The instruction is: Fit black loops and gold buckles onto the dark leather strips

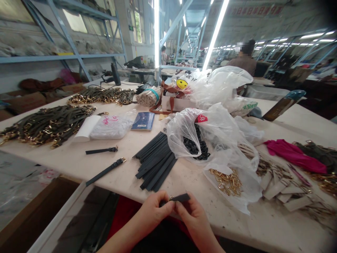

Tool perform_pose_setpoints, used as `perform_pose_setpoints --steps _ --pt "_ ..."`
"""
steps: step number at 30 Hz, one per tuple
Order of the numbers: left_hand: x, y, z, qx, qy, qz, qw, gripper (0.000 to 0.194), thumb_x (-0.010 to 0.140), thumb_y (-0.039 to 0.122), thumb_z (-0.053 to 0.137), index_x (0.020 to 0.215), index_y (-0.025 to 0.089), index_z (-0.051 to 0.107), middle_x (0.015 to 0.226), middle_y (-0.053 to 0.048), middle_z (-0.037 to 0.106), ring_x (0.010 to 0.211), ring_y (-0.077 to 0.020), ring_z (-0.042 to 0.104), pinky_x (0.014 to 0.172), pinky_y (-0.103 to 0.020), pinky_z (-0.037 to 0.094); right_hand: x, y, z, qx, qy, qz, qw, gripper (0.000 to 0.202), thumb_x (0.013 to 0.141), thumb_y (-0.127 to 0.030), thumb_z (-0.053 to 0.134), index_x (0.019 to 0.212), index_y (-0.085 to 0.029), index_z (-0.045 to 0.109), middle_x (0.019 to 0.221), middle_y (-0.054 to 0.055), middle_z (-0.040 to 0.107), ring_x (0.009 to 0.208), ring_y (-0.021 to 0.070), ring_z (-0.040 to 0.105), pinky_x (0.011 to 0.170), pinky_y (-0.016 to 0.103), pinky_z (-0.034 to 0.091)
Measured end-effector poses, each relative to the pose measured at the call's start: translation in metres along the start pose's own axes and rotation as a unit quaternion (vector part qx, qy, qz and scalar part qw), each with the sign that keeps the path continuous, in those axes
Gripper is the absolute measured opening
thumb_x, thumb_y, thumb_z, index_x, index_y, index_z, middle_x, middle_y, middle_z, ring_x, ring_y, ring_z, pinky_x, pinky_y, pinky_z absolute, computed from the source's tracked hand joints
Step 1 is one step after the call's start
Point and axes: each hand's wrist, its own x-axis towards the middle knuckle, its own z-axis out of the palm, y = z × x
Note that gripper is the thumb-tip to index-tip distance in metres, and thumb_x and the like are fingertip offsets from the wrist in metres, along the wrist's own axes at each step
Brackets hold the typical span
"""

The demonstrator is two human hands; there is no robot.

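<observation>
Between both hands, at the table's near edge, is a dark grey strap (181,198) with a bit of gold metal on it, mostly hidden by fingers. My left hand (159,205) is closed on the buckle end. My right hand (191,209) pinches the strap near its other end. Just beyond them lies a fanned stack of dark strap strips (156,160). Two short straps with gold buckles lie to the left, one strap (105,171) nearer and another strap (101,150) farther. Gold buckles (226,181) sit in an open clear plastic bag right of my hands.
A plastic bag (181,133) holds small black loops (197,146). Heaped buckled straps (47,123) cover the table's left side. Beige strips (284,189) and a magenta cloth (295,154) lie at right. A blue booklet (143,121) and a bottle (283,104) stand farther back. A person (246,58) is beyond.
</observation>
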Motion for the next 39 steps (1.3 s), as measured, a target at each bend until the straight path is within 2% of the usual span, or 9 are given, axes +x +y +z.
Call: perform_pose_setpoints --steps 11,19,22,25,27,29,31,35,39 --pt "0.004 0.012 -0.007 0.085 -0.011 0.012 0.996 0.024 0.076 0.038 0.048 0.064 0.018 0.045 0.061 0.004 0.045 0.062 -0.0130 0.042 0.058 -0.023 0.032 0.005 -0.013 -0.007 -0.162 0.005 -0.059 0.985 0.011 0.074 -0.026 0.058 0.067 -0.019 0.054 0.062 -0.004 0.051 0.061 0.0128 0.047 0.058 0.024 0.037" --pt "0.018 0.016 -0.009 0.102 -0.031 -0.018 0.994 0.030 0.069 0.043 0.056 0.059 0.018 0.042 0.056 0.006 0.041 0.056 -0.0115 0.039 0.051 -0.022 0.026 0.017 -0.013 -0.014 -0.137 -0.041 0.003 0.990 0.012 0.074 -0.026 0.058 0.065 -0.019 0.052 0.056 -0.006 0.049 0.056 0.0115 0.045 0.053 0.023 0.034" --pt "0.026 0.013 -0.008 0.063 -0.013 -0.007 0.998 0.025 0.069 0.040 0.058 0.077 0.018 0.049 0.058 0.007 0.045 0.056 -0.0112 0.043 0.053 -0.021 0.030 0.025 -0.023 -0.025 -0.177 -0.110 -0.027 0.978 0.015 0.080 -0.032 0.052 0.073 -0.019 0.056 0.065 -0.003 0.056 0.064 0.0134 0.051 0.059 0.023 0.039" --pt "0.031 0.011 -0.004 0.029 -0.054 0.011 0.998 0.037 0.074 0.032 0.053 0.108 0.019 0.048 0.062 0.007 0.051 0.058 -0.0114 0.049 0.056 -0.021 0.035 0.051 -0.042 -0.051 -0.319 -0.165 -0.087 0.929 0.021 0.086 -0.033 0.044 0.082 -0.020 0.060 0.076 0.000 0.062 0.073 0.0148 0.057 0.066 0.023 0.043" --pt "0.033 0.011 -0.001 0.027 -0.074 0.011 0.997 0.032 0.078 0.032 0.049 0.107 0.019 0.052 0.062 0.006 0.051 0.057 -0.0110 0.049 0.056 -0.020 0.036 0.080 -0.052 -0.074 -0.499 -0.044 -0.139 0.854 0.023 0.088 -0.030 0.040 0.083 -0.020 0.060 0.081 0.001 0.064 0.077 0.0146 0.058 0.069 0.023 0.043" --pt "0.035 0.009 0.001 0.020 -0.069 -0.003 0.997 0.027 0.079 0.035 0.046 0.098 0.018 0.056 0.060 0.006 0.049 0.053 -0.0101 0.047 0.052 -0.020 0.035 0.112 -0.056 -0.096 -0.554 0.021 -0.139 0.821 0.020 0.085 -0.022 0.042 0.089 -0.018 0.061 0.092 0.007 0.062 0.085 0.0189 0.056 0.076 0.028 0.041" --pt "0.036 0.008 0.003 0.013 -0.056 -0.013 0.998 0.026 0.079 0.037 0.046 0.091 0.016 0.056 0.057 0.006 0.047 0.049 -0.0096 0.045 0.050 -0.020 0.035 0.137 -0.053 -0.111 -0.588 0.037 -0.131 0.798 0.015 0.080 -0.017 0.049 0.083 -0.018 0.063 0.088 0.008 0.061 0.082 0.0210 0.057 0.073 0.030 0.039" --pt "0.034 0.007 0.002 0.007 -0.042 -0.010 0.999 0.024 0.078 0.038 0.046 0.084 0.016 0.053 0.056 0.006 0.047 0.048 -0.0091 0.043 0.047 -0.019 0.035 0.158 -0.039 -0.122 -0.609 0.029 -0.125 0.783 0.010 0.069 -0.010 0.059 0.067 -0.019 0.062 0.076 0.006 0.060 0.077 0.0221 0.056 0.069 0.030 0.037" --pt "0.033 0.011 0.002 0.006 -0.016 -0.015 1.000 0.021 0.077 0.038 0.046 0.076 0.017 0.049 0.052 0.007 0.045 0.044 -0.0084 0.041 0.043 -0.018 0.034 0.147 -0.042 -0.118 -0.575 0.041 -0.135 0.806 0.008 0.069 -0.011 0.057 0.069 -0.019 0.059 0.080 0.006 0.059 0.081 0.0223 0.054 0.073 0.032 0.036"
